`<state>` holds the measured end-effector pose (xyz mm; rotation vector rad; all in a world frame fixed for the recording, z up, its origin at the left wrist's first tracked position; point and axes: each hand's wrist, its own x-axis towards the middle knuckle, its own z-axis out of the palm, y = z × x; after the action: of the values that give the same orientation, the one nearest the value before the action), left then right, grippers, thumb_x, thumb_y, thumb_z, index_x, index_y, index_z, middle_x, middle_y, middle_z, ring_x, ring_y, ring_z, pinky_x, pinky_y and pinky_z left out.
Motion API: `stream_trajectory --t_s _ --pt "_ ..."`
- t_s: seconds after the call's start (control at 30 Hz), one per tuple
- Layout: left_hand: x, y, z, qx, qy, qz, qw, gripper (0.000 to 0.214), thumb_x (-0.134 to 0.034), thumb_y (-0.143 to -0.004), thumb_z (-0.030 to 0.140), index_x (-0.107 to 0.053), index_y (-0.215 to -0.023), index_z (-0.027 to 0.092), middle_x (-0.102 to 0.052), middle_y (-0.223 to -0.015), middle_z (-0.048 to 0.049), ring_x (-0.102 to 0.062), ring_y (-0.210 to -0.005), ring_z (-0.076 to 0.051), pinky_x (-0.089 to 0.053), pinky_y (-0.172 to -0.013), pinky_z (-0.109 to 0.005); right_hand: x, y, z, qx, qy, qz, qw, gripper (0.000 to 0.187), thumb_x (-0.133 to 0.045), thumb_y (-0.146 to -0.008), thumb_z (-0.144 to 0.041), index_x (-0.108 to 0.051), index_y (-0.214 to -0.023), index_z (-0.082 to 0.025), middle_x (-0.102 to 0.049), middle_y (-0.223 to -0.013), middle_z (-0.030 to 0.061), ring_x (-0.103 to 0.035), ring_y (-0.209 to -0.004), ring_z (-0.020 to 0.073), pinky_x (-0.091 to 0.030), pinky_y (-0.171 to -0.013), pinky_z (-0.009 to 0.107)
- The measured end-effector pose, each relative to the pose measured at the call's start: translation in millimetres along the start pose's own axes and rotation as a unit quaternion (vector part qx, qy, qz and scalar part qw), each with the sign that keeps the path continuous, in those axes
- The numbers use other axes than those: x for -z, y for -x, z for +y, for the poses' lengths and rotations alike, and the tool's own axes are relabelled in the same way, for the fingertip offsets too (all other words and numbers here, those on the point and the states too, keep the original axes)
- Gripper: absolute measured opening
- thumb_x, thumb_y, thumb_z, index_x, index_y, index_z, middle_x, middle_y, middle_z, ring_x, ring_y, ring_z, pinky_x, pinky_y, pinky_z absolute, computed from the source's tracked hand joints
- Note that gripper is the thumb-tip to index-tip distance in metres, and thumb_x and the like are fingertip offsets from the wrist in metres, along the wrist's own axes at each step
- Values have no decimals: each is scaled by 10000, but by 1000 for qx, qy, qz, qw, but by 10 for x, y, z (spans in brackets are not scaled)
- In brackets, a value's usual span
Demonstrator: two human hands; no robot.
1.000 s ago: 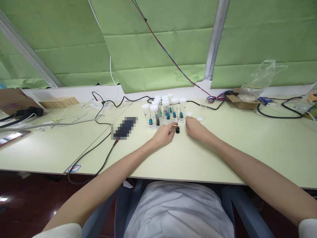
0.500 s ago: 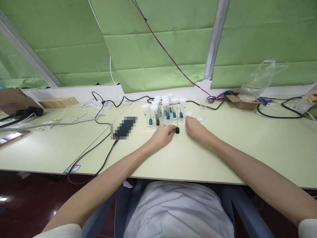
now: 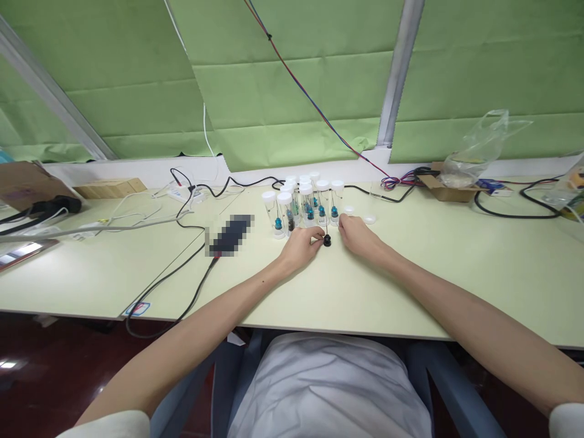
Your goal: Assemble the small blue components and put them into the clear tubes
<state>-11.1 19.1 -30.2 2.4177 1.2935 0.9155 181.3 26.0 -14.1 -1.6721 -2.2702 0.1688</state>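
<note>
Both my hands rest on the pale green table, just in front of a cluster of several clear vials with white caps and blue or dark parts inside. My left hand is curled, its fingertips pinched at a small black part with a thin upright pin. My right hand lies just right of that part with fingers curled down on the table; what they hold, if anything, is hidden. Two loose white caps lie just beyond my right hand.
A dark blurred device with a black cable lies to the left of the vials. Cables and a power strip run along the back. A cardboard box with a plastic bag stands at back right. Boxes sit far left.
My right hand has edged slightly left toward the black part. My left hand stays at the part, which now stands with its pin upright.
</note>
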Motion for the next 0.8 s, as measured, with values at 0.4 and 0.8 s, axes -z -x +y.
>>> stream_trajectory --t_s 0.4,0.8 --pt "209 42 98 19 94 115 989 110 -623 -876 212 -726 -887 175 -749 -897 -46 -593 -658 -131 -474 -659 -265 35 21 -42 68 -139 180 971 142 -434 -928 -127 -546 -1011 -158 -651 -974 107 -598 -887 209 -443 -791 299" --pt "302 15 228 172 455 77 870 268 -739 -821 357 -668 -989 160 -630 -807 -14 -437 -405 -37 -298 -354 -208 21 105 -169 141 -243 249 927 187 -429 -1002 -259 -571 -1097 -180 -663 -1056 114 -651 -883 185 -527 -825 310"
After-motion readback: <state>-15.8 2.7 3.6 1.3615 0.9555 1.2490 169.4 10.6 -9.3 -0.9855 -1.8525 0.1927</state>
